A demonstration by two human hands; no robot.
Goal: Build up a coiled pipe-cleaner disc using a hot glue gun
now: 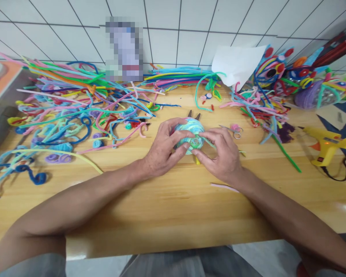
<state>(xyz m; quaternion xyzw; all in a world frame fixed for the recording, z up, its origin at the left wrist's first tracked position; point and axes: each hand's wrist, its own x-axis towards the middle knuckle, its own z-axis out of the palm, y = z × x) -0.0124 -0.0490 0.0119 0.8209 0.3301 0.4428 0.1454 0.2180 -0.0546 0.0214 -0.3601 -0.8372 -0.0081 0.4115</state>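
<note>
A rounded piece coiled from light blue and green pipe cleaners (190,126) is held just above the table at the middle. My left hand (168,144) wraps round its left side, thumb and fingers closed on it. At its right side, my right hand (220,152) pinches a light green pipe cleaner (209,142) against the coil; the fingertips partly hide that strand's end. Two dark pointed tips (194,114) of a tool stick out behind the piece, and the rest of the tool is mostly covered.
Loose pipe cleaners (75,100) heap up at the left and along the tiled wall. Small scissors (236,134) lie right of my hands, with a yellow glue gun (324,142) farther right. A pink strip (225,187) lies near my right wrist. Decorated figures (276,73) stand at the back right.
</note>
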